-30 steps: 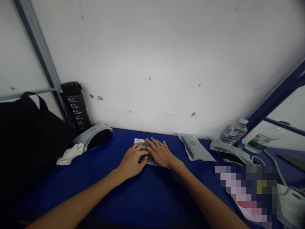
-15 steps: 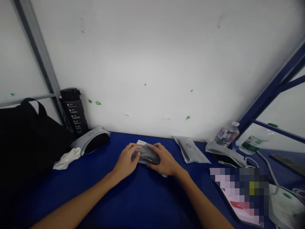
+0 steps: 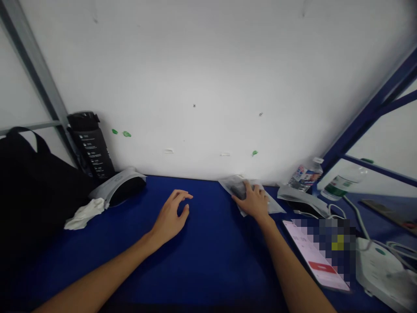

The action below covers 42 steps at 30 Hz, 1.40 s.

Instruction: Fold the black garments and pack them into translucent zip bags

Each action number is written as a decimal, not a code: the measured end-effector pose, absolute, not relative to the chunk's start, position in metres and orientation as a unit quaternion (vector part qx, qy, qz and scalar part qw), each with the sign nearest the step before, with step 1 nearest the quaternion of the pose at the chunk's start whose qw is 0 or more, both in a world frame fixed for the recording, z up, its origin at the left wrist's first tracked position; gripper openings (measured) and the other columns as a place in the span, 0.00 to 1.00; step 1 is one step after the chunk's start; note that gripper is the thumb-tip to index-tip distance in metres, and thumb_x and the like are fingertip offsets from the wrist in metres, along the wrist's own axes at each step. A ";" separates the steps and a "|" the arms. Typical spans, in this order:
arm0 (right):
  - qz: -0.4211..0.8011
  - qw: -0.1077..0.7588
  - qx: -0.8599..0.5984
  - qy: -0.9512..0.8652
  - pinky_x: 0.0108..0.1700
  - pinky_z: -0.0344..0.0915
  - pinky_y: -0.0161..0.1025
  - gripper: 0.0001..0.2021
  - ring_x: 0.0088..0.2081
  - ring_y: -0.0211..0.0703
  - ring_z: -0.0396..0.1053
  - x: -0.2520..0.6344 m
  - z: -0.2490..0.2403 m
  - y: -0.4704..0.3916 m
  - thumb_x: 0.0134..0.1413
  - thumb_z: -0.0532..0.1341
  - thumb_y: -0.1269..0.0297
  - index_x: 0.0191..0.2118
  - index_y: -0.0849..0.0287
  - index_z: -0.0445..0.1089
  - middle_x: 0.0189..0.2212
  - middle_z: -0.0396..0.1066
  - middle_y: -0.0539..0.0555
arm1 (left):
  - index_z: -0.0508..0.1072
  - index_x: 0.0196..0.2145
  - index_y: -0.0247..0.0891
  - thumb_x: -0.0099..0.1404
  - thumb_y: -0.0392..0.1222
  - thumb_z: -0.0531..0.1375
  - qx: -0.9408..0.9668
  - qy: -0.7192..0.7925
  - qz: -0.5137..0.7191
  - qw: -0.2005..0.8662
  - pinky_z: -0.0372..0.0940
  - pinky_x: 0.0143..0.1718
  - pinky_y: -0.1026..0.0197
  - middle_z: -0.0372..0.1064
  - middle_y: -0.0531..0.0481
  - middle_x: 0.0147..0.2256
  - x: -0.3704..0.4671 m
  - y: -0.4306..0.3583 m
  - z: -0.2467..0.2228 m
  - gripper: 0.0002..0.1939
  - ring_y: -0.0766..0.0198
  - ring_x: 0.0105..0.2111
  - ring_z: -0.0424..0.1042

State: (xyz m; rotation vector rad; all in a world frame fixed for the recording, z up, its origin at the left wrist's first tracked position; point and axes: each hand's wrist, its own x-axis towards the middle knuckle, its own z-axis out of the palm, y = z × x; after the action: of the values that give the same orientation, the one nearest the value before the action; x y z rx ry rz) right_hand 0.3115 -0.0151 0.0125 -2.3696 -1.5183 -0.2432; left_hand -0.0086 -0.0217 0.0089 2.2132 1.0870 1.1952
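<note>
My right hand lies over a frosted grey plastic pouch with something dark inside, at the back right of the blue table. Its thumb is at the near side and the fingers curl over the top; the palm hides part of the pouch. Beneath it, the edges of another pale pouch stick out. Left of the middle, my left hand hovers over the blue tabletop, empty, its thumb and fingers apart.
A pouch with a black item, crumpled tissue, black bottle and black bag are on the left. To the right are another pouch, a plastic bottle, a phone and a white power strip with cables.
The dark-filled pouch, held between both hands at the middle before, has moved right onto the other pouch with my right hand. My left hand has let go. The view has shifted slightly.
</note>
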 end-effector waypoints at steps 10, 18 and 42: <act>0.006 0.144 -0.841 -0.521 0.56 0.65 0.61 0.42 0.58 0.72 0.70 0.320 0.024 -0.015 0.62 0.57 0.36 0.75 0.51 0.49 0.63 0.63 0.69 | 0.75 0.50 0.45 0.70 0.34 0.55 0.793 0.384 0.422 0.215 0.69 0.44 0.59 0.70 0.47 0.51 -0.011 -0.015 0.006 0.15 0.60 0.45 0.74; 0.064 0.202 -0.831 -0.514 0.59 0.63 0.59 0.35 0.58 0.70 0.71 0.340 0.039 -0.010 0.66 0.54 0.40 0.70 0.57 0.59 0.61 0.67 0.70 | 0.75 0.47 0.44 0.72 0.36 0.53 0.807 0.381 0.419 0.164 0.69 0.43 0.59 0.71 0.47 0.48 -0.020 -0.001 0.003 0.12 0.60 0.41 0.74; 0.010 0.286 -0.834 -0.471 0.60 0.62 0.55 0.33 0.57 0.65 0.71 0.349 0.031 -0.010 0.68 0.55 0.42 0.69 0.59 0.59 0.59 0.66 0.69 | 0.81 0.45 0.38 0.69 0.29 0.59 0.851 0.374 0.301 0.212 0.67 0.51 0.54 0.80 0.41 0.43 0.213 0.029 0.008 0.13 0.51 0.49 0.77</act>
State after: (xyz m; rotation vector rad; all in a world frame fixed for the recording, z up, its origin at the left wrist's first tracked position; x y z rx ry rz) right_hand 0.3494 -0.0102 0.0309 -2.2305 -1.2601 0.0260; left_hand 0.2131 0.0291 0.0076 2.3630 1.0397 0.8372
